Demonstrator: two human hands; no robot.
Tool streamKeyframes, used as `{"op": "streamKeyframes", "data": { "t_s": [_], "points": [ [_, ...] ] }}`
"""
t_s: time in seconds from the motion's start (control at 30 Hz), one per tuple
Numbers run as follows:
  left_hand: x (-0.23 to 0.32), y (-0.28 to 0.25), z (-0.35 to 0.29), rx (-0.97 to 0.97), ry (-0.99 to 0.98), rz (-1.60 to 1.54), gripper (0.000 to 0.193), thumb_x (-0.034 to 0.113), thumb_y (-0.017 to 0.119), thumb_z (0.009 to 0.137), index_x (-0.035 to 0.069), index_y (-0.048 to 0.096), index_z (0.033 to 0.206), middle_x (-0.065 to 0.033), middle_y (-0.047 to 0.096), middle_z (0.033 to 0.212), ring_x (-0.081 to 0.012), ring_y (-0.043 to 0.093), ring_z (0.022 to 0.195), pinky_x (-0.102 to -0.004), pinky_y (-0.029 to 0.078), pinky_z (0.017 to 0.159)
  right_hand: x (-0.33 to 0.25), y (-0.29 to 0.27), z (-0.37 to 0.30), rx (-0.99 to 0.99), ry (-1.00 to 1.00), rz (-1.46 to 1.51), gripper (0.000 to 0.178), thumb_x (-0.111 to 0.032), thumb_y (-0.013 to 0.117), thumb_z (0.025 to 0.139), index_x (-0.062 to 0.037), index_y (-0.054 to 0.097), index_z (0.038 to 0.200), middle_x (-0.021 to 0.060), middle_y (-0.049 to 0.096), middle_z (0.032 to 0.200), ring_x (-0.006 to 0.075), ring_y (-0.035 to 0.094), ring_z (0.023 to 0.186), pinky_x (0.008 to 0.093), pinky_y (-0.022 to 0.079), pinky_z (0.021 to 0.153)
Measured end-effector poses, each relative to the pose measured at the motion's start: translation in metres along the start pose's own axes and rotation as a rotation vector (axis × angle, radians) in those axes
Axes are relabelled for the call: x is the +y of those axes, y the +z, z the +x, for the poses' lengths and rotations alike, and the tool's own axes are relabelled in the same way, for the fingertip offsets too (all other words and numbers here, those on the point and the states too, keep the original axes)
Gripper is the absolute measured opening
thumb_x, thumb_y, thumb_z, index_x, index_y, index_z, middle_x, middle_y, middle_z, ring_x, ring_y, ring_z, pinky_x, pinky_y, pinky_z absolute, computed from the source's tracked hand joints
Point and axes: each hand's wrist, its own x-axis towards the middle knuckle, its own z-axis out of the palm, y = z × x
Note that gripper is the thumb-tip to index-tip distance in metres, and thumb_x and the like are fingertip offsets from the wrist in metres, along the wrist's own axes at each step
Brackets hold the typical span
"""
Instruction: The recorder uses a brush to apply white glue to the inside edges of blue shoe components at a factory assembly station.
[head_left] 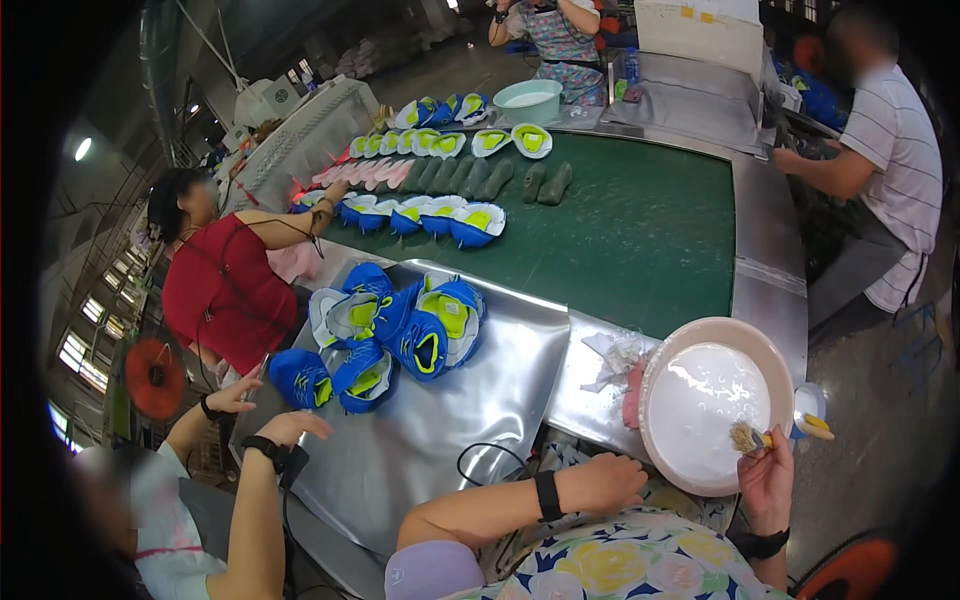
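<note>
My right hand (766, 478) grips a paint brush (750, 437) with a yellow handle, its bristles over the right rim of a pale pink basin (662, 440). White liquid (710, 390) fills much of that basin. In front of my floral apron, my left hand (605, 483) is loosely curled, back of the hand up; nothing shows in it. Left of it lies a shiny metal sheet (460, 425), bearing several blue shoe uppers (430, 335) with white and lime linings. A pink cloth or sponge (633, 395) and crumpled white paper (612, 358) touch or lie beside the basin's left side.
Shoe uppers (478, 222), pink pieces (375, 175) and dark shoe lasts (495, 180) line a green conveyor belt (640, 235). Co-workers stand at far left, near left, far end and right. A small white container (810, 400) sits right of the basin, and a green basin (528, 100) farther back.
</note>
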Motion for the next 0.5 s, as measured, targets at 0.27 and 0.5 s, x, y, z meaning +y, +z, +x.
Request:
{"op": "streamKeyframes", "data": {
  "t_s": [0.27, 0.5],
  "points": [
    [0.002, -0.01, 0.002, -0.026, -0.004, -0.027, 0.034, 0.035, 0.065, 0.088, 0.003, 0.056, 0.093, -0.0127, 0.059, 0.088, -0.0306, 0.061, 0.081, -0.041, 0.05, 0.068, -0.001, -0.005, -0.003, 0.054, -0.021, -0.057, 0.013, -0.024, 0.058, 0.098, -0.0106, 0.058, 0.095, -0.0011, 0.063, 0.076, 0.0062, 0.059, 0.06, 0.0199, 0.051, 0.054],
    [-0.003, -0.006, -0.001, -0.007, -0.031, -0.076, 0.033, 0.032, 0.067, 0.086, 0.003, 0.055, 0.097, -0.0135, 0.059, 0.091, -0.0312, 0.062, 0.083, -0.0423, 0.05, 0.071, 0.004, -0.003, 0.001, 0.11, -0.032, -0.086, 0.013, -0.023, 0.059, 0.098, -0.0108, 0.058, 0.093, -0.0011, 0.061, 0.073, 0.0081, 0.058, 0.059, 0.0209, 0.05, 0.055]
  ]
}}
